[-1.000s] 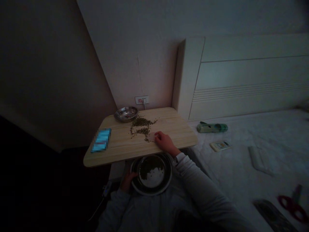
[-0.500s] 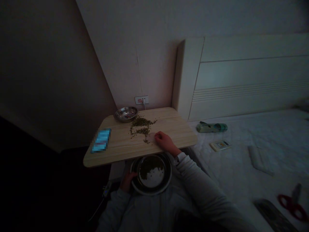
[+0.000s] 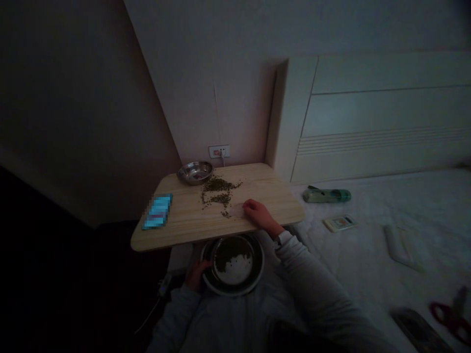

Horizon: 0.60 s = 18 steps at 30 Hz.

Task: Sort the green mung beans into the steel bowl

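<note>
My left hand (image 3: 197, 275) is closed on the rim of a round bowl (image 3: 209, 260) on my lap, below the table edge. Inside it lie a dark heap of small green beans (image 3: 228, 251) and a pale bare patch. Over the right half of the wooden table (image 3: 176, 230), my right hand (image 3: 256, 214) pinches a thin, see-through piece (image 3: 238, 210), faint in the dim light; its kind is unclear. Loose green beans (image 3: 218, 185) are scattered left of that hand, with a small cluster (image 3: 225, 214) nearest the piece.
A shiny metal bowl (image 3: 195, 173) stands at the table's back left. A phone with a lit screen (image 3: 158, 212) lies at the left edge. On the bed to the right are a green bottle-like object (image 3: 327, 195), a card-like packet (image 3: 340, 223) and red-handled scissors (image 3: 451, 316).
My right hand has drawn the see-through piece a little to the right, away from the small bean cluster. My left hand stays at the bowl's rim. The view has shifted slightly.
</note>
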### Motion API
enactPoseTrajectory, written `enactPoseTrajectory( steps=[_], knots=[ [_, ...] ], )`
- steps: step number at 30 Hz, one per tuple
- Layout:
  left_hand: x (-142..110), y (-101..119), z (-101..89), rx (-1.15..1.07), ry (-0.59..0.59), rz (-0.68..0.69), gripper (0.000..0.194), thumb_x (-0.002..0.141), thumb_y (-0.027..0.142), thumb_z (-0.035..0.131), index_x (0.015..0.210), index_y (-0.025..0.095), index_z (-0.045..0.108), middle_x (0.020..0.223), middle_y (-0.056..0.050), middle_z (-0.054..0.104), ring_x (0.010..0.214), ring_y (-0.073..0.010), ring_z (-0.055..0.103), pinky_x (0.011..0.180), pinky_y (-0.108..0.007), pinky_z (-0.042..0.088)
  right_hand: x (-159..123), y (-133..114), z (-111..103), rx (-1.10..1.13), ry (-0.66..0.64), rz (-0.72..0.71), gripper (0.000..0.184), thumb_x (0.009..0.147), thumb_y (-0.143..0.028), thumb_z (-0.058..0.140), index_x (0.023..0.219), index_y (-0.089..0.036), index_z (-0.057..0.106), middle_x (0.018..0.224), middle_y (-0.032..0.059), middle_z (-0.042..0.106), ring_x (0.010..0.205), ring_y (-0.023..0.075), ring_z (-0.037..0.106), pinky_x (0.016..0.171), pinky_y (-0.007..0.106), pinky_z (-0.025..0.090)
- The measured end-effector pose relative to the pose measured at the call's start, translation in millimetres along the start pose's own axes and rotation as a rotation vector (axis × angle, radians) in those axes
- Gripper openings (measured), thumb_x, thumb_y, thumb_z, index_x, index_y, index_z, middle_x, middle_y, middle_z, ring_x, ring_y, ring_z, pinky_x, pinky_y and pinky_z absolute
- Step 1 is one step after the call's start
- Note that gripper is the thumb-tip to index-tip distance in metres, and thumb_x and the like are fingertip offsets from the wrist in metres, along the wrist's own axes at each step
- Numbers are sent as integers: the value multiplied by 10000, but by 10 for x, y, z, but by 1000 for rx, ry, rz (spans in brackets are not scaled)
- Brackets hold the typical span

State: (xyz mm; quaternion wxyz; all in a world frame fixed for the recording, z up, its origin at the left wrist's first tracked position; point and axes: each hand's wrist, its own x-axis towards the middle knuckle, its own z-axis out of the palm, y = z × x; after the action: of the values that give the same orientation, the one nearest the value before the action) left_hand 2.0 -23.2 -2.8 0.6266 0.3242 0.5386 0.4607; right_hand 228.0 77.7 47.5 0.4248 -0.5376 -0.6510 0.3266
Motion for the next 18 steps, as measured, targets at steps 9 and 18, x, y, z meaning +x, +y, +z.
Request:
enactPoseTrajectory(
  steps=[9, 18],
  knots=[
    [-25, 32, 32, 31, 14, -42, 70, 424, 256, 599, 472, 206, 600, 526, -31, 614, 627, -224, 564, 641, -334, 422, -53, -55, 9, -41, -65, -7, 129, 646, -193, 444, 707, -157, 552, 652, -12, 554, 632, 115, 477, 612, 227, 347],
    [-124, 175, 68, 96, -23, -24, 20, 451, 223, 573, 432, 227, 579, 524, -32, 593, 656, -224, 557, 687, -338, 411, -62, -67, 0, -37, -35, 0, 109, 651, -208, 434, 677, -160, 528, 633, -11, 533, 617, 117, 469, 597, 228, 343]
  ],
)
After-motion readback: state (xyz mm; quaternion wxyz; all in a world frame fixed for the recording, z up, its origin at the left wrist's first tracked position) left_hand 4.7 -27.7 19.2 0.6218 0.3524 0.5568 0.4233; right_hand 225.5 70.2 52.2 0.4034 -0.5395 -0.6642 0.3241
